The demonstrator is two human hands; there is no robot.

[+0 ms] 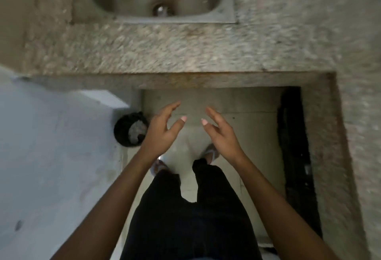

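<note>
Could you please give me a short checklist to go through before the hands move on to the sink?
1. Left hand holds nothing, fingers spread: ok.
2. Right hand holds nothing: ok.
3. Counter in front of the sink is bare: ok.
4. Water running in the sink: cannot tell, blurred.
5. Black bin sits off to the left, out of the path: ok.

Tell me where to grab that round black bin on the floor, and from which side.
Grip the round black bin by its top rim, reaching down from above with the left hand: it stands upright, its mouth open upward, and is nearest that hand.
</note>
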